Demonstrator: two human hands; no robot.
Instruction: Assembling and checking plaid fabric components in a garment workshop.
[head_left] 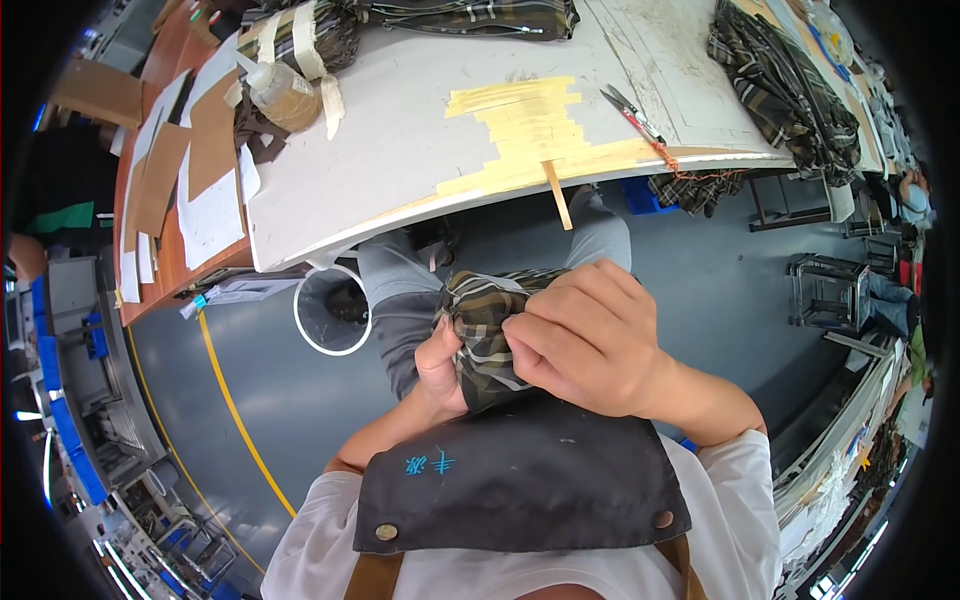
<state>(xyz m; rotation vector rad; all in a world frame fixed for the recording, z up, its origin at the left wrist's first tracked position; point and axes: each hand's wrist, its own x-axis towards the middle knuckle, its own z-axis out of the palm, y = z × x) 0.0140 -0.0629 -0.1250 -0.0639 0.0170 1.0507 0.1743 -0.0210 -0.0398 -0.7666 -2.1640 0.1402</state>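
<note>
A bunched piece of plaid fabric [485,345], brown, black and cream, is held up over my lap in front of the dark apron [525,470]. My left hand [438,365] grips its left side, thumb on top and the other fingers hidden behind the cloth. On the right side, my right hand [590,345] is closed with thumb and forefinger pinching the same fabric. Whatever small detail lies between the pinching fingertips cannot be made out.
Ahead is a white worktable [400,120] with yellow tape [525,130] and red-handled snips [638,120]. A glue bottle [283,95] and cardboard pieces [215,135] lie at the left. Plaid garments [790,95] lie at the right. A white-rimmed bin [333,318] stands beside my leg.
</note>
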